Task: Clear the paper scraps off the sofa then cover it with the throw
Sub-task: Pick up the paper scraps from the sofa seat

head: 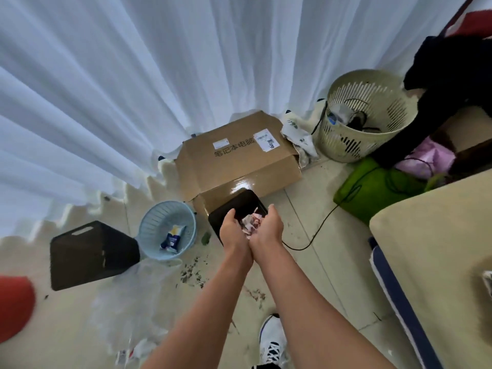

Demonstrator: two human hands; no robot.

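Note:
My left hand (231, 228) and my right hand (269, 228) are cupped side by side around a bunch of crumpled paper scraps (250, 221), white and pinkish. Both hands hover right over the mouth of a black bin (234, 206) standing on the floor. At the right edge, the beige sofa (436, 251) shows a bare cushion with a dark blue band along its side. A bit of white paper (488, 282) lies on the sofa at the frame edge. I see no throw that I can name for certain.
A flattened cardboard box (237, 161) lies behind the bin. A light blue basket (167, 230), a dark crate (93, 254), a cream laundry basket (364, 115) and a green bag (372, 190) stand around. A black cable (314, 235) crosses the tiles. White curtains (133, 75) hang behind.

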